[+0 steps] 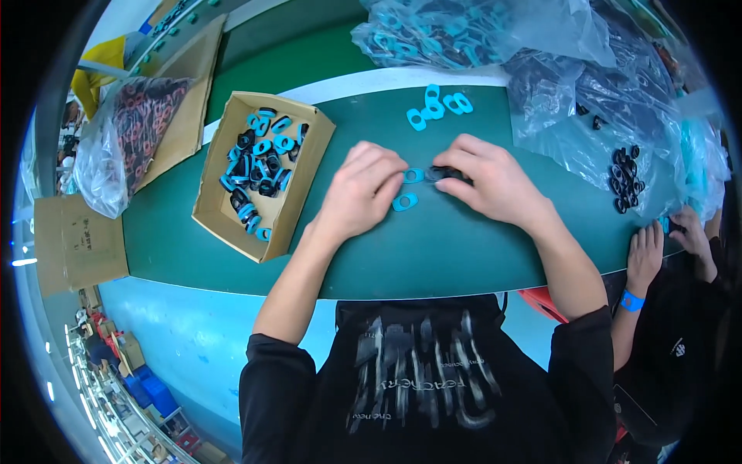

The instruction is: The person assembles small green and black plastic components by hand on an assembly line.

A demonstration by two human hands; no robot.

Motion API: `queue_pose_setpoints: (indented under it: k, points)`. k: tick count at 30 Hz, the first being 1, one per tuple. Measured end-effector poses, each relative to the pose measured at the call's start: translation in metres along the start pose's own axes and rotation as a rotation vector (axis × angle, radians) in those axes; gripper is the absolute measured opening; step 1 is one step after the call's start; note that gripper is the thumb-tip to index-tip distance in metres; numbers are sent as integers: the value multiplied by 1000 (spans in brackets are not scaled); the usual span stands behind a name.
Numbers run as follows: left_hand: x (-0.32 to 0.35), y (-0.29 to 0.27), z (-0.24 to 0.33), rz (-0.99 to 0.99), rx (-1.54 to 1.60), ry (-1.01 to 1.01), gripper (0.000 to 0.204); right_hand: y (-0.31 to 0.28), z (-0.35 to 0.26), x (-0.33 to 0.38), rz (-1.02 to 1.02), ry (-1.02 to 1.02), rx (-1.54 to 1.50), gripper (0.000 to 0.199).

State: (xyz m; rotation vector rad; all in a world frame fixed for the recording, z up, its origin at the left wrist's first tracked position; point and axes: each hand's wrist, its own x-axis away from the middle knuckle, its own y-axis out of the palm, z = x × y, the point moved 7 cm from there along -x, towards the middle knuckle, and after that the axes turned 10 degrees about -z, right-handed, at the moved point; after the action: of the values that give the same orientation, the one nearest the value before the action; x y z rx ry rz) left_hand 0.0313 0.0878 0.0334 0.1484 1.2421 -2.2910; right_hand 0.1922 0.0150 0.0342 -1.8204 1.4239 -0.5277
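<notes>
My left hand (362, 189) rests knuckles-up on the green table (433, 255), its fingertips pinching a small blue ring-shaped part (413, 175). My right hand (491, 179) lies just to the right, fingers curled over a black ring-shaped part (442, 173) that touches the blue one. Another blue ring (404, 203) lies loose on the table just below and between the two hands. A cluster of several blue rings (437, 106) sits farther back on the table.
A cardboard box (220, 205) of joined blue and black parts stands at the left. Clear plastic bags (541, 39) of parts fill the back right, with loose black rings (626, 178) beside them. Another person's hands (668, 240) work at the right edge. More cardboard and a bag lie far left.
</notes>
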Motion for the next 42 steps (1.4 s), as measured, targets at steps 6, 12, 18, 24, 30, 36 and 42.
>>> queue_pose_setpoints:
  k: [6,12,18,24,30,36,42]
  points:
    - [14,-15,-12,79,48,-162,16,19,-10,-14,73,-18,-52,26]
    - [11,-1,-6,23,60,-110,31,28,-7,-19,65,-39,25,25]
    - [10,3,-5,-11,36,-90,30,23,-3,-17,71,-48,21,24]
    - [4,11,-1,-58,-2,-48,27,27,-3,-16,25,35,88,27]
    - [-2,14,-1,-97,-41,-86,26,-10,34,-7,249,171,-139,29]
    - [-8,17,6,-159,-78,-58,25,-29,59,-6,442,171,213,37]
    - [-9,14,8,-255,-153,-106,20,18,33,-47,187,84,433,43]
